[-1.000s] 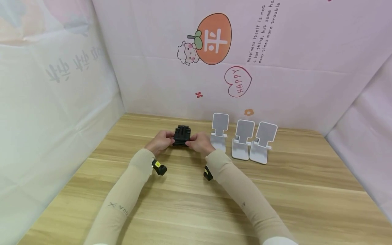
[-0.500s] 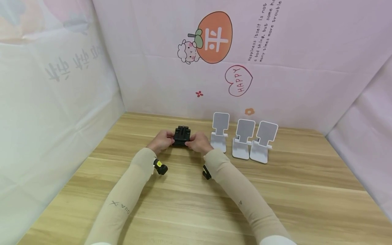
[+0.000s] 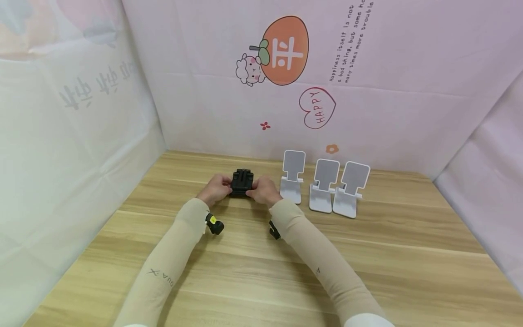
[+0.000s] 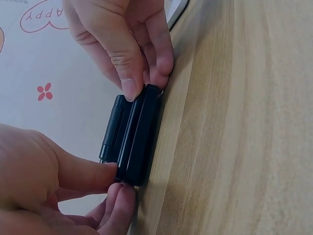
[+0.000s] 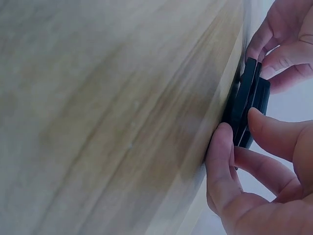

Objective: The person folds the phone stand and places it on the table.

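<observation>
Near the back of the table lies a black folded phone stand, flat and made of stacked layers. My left hand pinches its left side, thumb at the near edge and fingers along the side, as the left wrist view shows with the stand low over the wood. On the opposite side my right hand grips it between thumb and fingers. The right wrist view shows the stand close against the tabletop. Whether its underside fully touches the wood cannot be told.
To the right of my right hand stand three unfolded white phone stands with grey pads: one nearest, a middle one and a right one. A printed cloth hangs behind the wooden table, with more cloth at both sides.
The black phone stand has shifted very slightly toward me, with both hands keeping their hold on it. The white stands stay put.
</observation>
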`<state>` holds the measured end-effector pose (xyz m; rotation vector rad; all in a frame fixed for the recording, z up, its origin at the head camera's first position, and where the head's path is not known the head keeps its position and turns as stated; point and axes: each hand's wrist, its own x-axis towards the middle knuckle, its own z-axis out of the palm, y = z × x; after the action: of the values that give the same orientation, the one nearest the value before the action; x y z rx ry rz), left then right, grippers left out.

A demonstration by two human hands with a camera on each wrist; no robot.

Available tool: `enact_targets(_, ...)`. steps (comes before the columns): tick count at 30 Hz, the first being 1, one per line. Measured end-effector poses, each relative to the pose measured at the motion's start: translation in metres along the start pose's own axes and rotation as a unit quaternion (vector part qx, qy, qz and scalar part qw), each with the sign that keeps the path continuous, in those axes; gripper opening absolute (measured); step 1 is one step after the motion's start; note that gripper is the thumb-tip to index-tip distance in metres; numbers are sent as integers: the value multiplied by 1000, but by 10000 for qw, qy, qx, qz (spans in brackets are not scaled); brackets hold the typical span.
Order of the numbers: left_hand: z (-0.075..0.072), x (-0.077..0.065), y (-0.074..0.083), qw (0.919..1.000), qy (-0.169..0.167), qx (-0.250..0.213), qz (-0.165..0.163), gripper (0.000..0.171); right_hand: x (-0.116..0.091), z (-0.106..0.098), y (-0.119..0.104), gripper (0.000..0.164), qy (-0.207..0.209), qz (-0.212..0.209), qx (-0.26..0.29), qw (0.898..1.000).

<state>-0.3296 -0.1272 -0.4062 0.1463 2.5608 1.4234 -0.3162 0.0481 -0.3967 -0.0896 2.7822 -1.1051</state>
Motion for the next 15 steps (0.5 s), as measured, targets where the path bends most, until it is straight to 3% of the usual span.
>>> enact_targets(15,3,-4,3,9990,64,441,-78,34,2,2,0,17,65,-51,-336,9994)
